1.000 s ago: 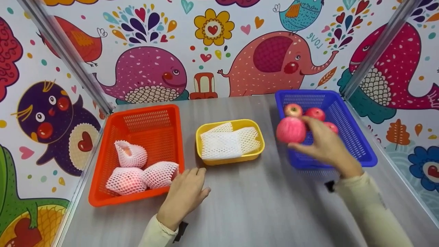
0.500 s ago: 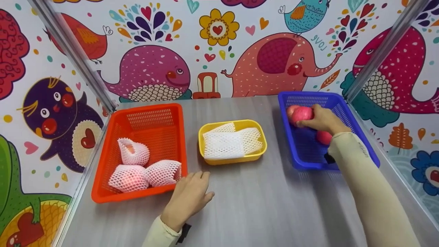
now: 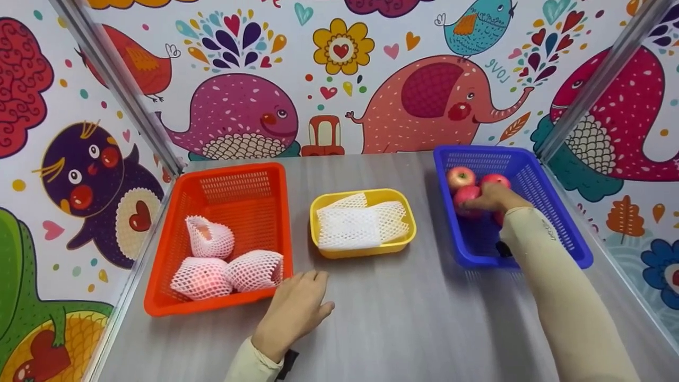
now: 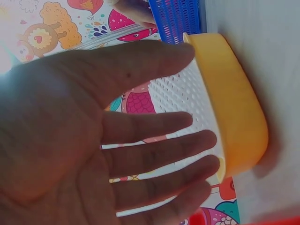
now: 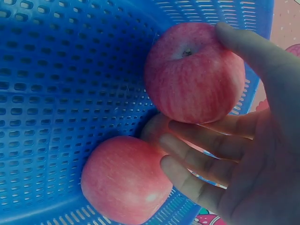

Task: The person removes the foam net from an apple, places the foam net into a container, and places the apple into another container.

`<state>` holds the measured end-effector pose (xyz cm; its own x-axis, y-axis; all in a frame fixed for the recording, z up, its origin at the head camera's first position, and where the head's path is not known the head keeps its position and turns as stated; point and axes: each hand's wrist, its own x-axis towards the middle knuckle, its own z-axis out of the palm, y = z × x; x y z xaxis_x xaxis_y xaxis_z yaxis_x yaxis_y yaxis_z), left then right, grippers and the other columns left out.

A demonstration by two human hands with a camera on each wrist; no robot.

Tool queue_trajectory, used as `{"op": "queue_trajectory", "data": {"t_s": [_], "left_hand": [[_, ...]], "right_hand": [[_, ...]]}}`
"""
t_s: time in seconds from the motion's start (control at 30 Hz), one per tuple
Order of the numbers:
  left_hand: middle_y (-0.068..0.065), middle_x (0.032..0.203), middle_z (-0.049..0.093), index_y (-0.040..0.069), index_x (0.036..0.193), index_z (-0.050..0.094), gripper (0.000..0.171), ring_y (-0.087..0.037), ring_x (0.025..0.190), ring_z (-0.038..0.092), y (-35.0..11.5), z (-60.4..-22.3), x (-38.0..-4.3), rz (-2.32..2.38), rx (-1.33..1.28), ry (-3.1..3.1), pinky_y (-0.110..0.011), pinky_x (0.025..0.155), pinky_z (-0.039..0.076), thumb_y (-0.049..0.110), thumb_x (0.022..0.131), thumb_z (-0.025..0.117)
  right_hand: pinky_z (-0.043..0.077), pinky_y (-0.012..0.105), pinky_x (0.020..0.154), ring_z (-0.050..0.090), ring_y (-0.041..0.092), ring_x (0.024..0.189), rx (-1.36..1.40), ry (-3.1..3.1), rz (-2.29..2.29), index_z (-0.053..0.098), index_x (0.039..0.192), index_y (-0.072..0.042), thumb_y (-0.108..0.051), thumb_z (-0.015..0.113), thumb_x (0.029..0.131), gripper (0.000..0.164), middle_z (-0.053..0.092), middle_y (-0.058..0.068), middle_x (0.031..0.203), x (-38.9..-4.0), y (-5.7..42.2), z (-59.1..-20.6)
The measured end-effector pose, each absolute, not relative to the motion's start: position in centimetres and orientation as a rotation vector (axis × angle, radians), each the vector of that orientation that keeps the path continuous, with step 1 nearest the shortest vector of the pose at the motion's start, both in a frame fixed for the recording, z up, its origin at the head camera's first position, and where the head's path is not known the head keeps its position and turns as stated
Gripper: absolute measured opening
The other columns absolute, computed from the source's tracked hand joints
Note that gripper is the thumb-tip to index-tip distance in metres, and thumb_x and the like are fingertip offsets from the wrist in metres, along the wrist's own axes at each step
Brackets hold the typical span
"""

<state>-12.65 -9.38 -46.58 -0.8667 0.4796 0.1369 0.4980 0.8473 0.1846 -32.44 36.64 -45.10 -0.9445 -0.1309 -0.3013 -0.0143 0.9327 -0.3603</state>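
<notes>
Left hand spread, right hand apparently pinching an apple by the blue basket's left edge; slack grip could bruise it.

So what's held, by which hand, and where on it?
Right hand holds an apple by opposite sides, between thumb and fingers; left hand, nothing.

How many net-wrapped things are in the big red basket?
3 in the red basket: the back bundle, the front-left bundle, and the front-right bundle, nearest the left hand. None look hidden.
</notes>
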Motion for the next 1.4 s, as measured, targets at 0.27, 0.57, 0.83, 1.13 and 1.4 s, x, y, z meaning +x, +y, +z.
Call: {"op": "queue_trajectory", "data": {"t_s": [0.27, 0.57, 0.83, 1.13, 1.4], "left_hand": [[-0.007, 0.091, 0.065, 0.007, 0.1, 0.066, 0.039, -0.026, 0.08, 0.062, -9.1, -46.2, -12.7, -0.303, -0.807, -2.944, -0.041, 0.07, 0.053, 0.034, 0.078, 0.085], [-0.006, 0.091, 0.063, 0.008, 0.102, 0.065, 0.04, -0.025, 0.08, 0.061, -8.7, -45.8, -13.0, -0.272, -0.816, -3.001, -0.04, 0.071, 0.052, 0.037, 0.08, 0.083], [-0.007, 0.096, 0.064, 0.007, 0.111, 0.066, 0.045, -0.025, 0.083, 0.061, -8.1, -45.4, -13.2, -0.257, -0.801, -3.042, -0.041, 0.072, 0.053, 0.039, 0.082, 0.082], [-0.006, 0.096, 0.065, 0.007, 0.112, 0.067, 0.046, -0.025, 0.081, 0.06, -7.9, -45.5, -13.2, -0.297, -0.818, -2.985, -0.041, 0.07, 0.052, 0.037, 0.081, 0.083], [-0.006, 0.101, 0.066, 0.008, 0.116, 0.066, 0.049, -0.025, 0.086, 0.061, -8.0, -45.7, -13.2, -0.318, -0.817, -2.957, -0.041, 0.071, 0.053, 0.037, 0.081, 0.082]], "right_hand": [[0.044, 0.046, 0.069, 0.053, 0.03, 0.072, -0.213, 2.86, -0.455, 0.055, 0.08, -0.001, -0.035, 0.068, 0.091, 0.038, 0.055, 0.008, 0.073, -32.6, 36.9, -44.6], [0.046, 0.054, 0.079, 0.056, 0.037, 0.093, -0.166, 2.914, -0.53, 0.052, 0.12, 0.004, -0.044, 0.062, 0.095, 0.055, 0.06, 0.021, 0.103, -29.4, 34.5, -41.3], [0.045, 0.065, 0.092, 0.055, 0.041, 0.116, -0.254, 3.042, -0.538, 0.046, 0.142, 0.0, -0.062, 0.058, 0.093, 0.08, 0.059, 0.023, 0.126, -24.0, 30.5, -40.6], [0.049, 0.056, 0.088, 0.06, 0.036, 0.109, -0.497, 3.237, -0.585, 0.059, 0.129, 0.0, -0.039, 0.073, 0.09, 0.056, 0.064, 0.019, 0.119, -18.2, 26.2, -43.4], [0.053, 0.048, 0.08, 0.064, 0.031, 0.096, -0.726, 3.368, -0.609, 0.064, 0.123, -0.001, -0.037, 0.08, 0.084, 0.055, 0.066, 0.013, 0.11, -14.0, 24.0, -45.4]]}}
